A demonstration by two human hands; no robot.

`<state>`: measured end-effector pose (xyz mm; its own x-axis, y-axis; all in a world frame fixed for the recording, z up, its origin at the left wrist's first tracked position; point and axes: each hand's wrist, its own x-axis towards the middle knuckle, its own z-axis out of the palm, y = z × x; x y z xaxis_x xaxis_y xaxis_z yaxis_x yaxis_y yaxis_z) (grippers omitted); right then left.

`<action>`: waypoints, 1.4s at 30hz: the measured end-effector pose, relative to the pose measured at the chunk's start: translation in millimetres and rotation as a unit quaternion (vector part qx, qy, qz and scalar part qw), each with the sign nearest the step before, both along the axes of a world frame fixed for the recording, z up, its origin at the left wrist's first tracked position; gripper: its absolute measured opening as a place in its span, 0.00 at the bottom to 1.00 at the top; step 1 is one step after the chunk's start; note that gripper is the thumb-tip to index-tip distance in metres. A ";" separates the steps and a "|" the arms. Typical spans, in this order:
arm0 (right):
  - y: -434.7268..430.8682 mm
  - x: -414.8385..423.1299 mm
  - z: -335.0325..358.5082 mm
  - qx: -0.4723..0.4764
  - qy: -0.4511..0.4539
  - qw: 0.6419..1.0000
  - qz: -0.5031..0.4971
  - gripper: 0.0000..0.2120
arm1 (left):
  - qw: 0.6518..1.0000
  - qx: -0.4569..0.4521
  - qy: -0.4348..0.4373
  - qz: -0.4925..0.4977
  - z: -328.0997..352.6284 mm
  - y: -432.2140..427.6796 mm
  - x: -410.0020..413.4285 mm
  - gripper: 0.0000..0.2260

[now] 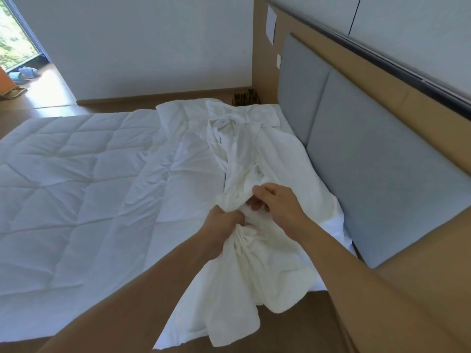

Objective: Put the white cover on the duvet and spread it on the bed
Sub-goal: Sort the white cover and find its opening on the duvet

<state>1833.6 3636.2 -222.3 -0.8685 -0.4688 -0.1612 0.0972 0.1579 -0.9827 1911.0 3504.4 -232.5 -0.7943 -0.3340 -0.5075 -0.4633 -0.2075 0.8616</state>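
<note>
Just below frame centre, grips the bunched white cover (239, 159), strung lengthwise toward upper centre and right of the quilted duvet (63, 179), in the curled left hand (224, 222) and pinches it just above with the right hand (277, 207).

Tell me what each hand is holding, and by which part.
Both hands hold the white cover. The left hand grips a gathered bunch of its fabric; the right hand pinches a fold just beyond that bunch.

The white quilted duvet (63, 179) is spread flat on the bed. The white thin cotton cover (244, 159) is bunched and twisted along its headboard end.
</note>
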 end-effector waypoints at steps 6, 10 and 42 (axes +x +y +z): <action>40.3 -4.6 -97.8 0.254 0.043 0.962 0.092 0.24 | 0.996 0.027 -0.077 0.032 -0.4 -15.5 -7.0 0.08; 43.7 -1.4 -131.4 0.320 0.102 0.935 0.112 0.14 | 0.995 0.022 -0.098 -0.023 -4.3 -13.1 -8.4 0.09; 73.2 10.6 -84.2 0.230 0.078 0.951 0.194 0.09 | 0.972 0.232 -0.045 -0.002 -16.8 -15.5 7.7 0.29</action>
<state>1844.3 3709.4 -306.5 -0.6752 -0.6697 -0.3093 -0.1976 0.5681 -0.7989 1918.7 3488.9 -249.3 -0.7408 -0.0487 -0.6699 -0.5342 -0.5620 0.6316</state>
